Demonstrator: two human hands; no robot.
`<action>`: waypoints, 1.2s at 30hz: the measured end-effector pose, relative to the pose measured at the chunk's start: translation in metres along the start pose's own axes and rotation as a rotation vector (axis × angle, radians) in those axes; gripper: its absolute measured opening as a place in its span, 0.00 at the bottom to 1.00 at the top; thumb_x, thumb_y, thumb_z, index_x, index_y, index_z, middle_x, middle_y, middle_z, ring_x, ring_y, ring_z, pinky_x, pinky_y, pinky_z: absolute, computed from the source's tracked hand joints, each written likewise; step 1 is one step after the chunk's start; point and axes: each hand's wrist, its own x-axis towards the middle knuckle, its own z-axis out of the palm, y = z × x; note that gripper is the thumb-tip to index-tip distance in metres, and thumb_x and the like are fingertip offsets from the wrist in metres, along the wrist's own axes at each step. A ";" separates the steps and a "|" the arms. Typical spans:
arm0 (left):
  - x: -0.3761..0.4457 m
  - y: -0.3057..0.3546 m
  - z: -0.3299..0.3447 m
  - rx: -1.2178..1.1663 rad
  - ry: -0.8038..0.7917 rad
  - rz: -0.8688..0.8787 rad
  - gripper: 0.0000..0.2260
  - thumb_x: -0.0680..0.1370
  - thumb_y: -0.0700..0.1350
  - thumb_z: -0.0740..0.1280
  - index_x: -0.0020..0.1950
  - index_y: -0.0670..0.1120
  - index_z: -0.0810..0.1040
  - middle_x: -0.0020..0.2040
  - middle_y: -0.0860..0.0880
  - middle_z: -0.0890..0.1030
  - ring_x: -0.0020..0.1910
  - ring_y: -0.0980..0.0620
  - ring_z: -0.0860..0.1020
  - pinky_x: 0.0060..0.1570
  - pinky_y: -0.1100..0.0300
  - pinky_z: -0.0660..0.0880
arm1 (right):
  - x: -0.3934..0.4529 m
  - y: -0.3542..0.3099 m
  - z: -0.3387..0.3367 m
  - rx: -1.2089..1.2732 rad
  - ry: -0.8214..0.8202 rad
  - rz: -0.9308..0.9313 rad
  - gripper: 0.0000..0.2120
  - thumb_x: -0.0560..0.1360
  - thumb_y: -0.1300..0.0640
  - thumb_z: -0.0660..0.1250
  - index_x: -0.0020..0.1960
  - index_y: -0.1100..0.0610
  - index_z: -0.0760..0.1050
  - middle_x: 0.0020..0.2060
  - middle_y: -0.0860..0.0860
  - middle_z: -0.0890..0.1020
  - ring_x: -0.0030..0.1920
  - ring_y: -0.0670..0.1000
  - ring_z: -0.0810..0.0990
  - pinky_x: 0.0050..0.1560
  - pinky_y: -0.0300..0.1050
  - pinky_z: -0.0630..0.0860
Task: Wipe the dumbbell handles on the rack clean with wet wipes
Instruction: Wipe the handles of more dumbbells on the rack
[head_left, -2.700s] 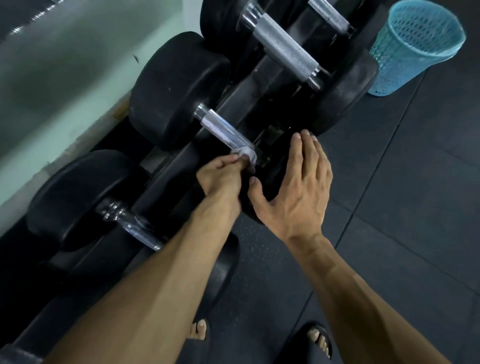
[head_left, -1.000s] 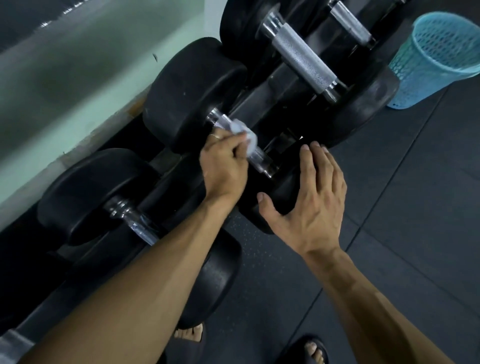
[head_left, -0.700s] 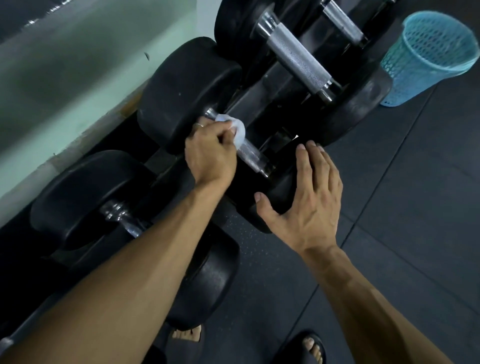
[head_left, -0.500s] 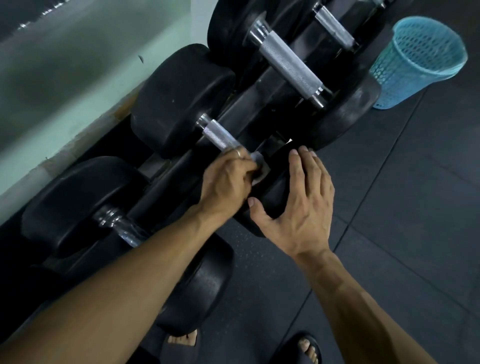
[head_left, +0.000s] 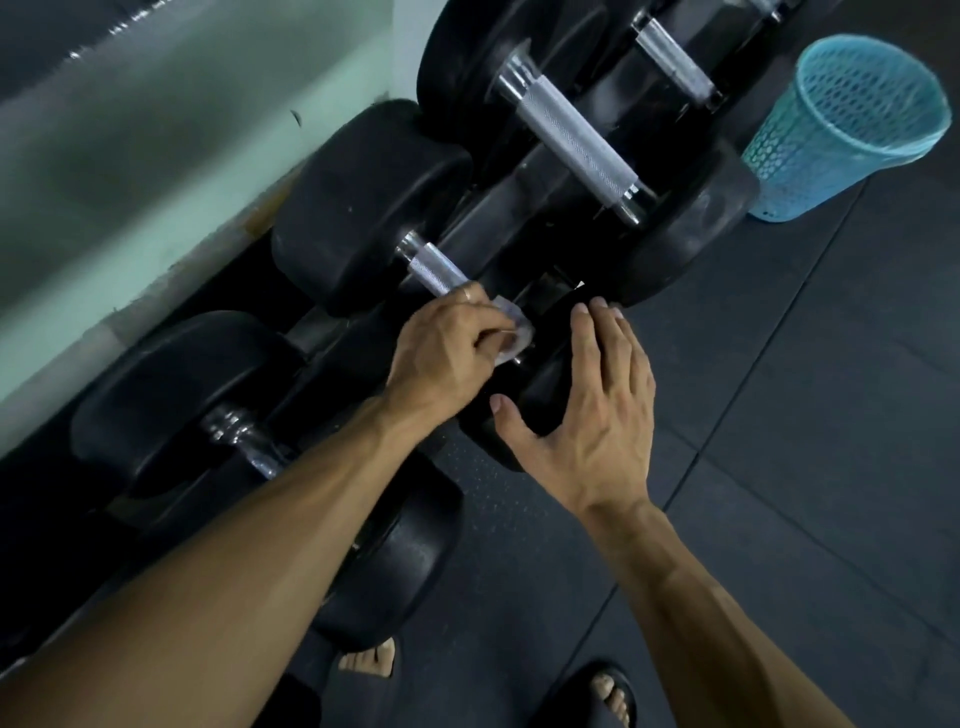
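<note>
The left hand (head_left: 447, 353) grips a wipe (head_left: 511, 332) round the near end of the handle (head_left: 436, 273), which runs far-left. The right hand (head_left: 587, 410) rests flat, fingers straight, on the near weight (head_left: 540, 384).

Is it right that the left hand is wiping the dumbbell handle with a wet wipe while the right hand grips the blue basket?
Not quite. The head view shows the right hand resting open on the dumbbell's black end weight, not on the blue basket, which stands apart on the floor. The left hand does hold the wet wipe on the dumbbell handle.
</note>
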 end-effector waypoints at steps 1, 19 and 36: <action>-0.001 0.003 -0.009 -0.062 0.016 -0.045 0.06 0.74 0.41 0.72 0.50 0.46 0.86 0.47 0.51 0.80 0.46 0.53 0.79 0.46 0.59 0.75 | 0.000 -0.001 -0.005 0.018 -0.043 0.012 0.47 0.70 0.32 0.63 0.77 0.62 0.60 0.76 0.60 0.64 0.77 0.57 0.59 0.77 0.49 0.53; 0.028 0.158 -0.085 -0.586 -0.043 -0.353 0.07 0.72 0.38 0.75 0.49 0.46 0.85 0.43 0.51 0.86 0.43 0.52 0.85 0.45 0.56 0.81 | 0.091 0.031 -0.178 1.055 -0.517 0.282 0.04 0.76 0.62 0.72 0.47 0.54 0.83 0.40 0.47 0.87 0.43 0.47 0.86 0.46 0.40 0.82; 0.090 0.130 -0.047 -0.267 0.364 -0.682 0.10 0.73 0.49 0.74 0.53 0.49 0.84 0.48 0.55 0.84 0.48 0.59 0.81 0.48 0.54 0.81 | 0.278 0.052 -0.113 0.595 -0.637 0.047 0.05 0.75 0.58 0.73 0.49 0.52 0.80 0.41 0.45 0.83 0.42 0.40 0.81 0.44 0.38 0.77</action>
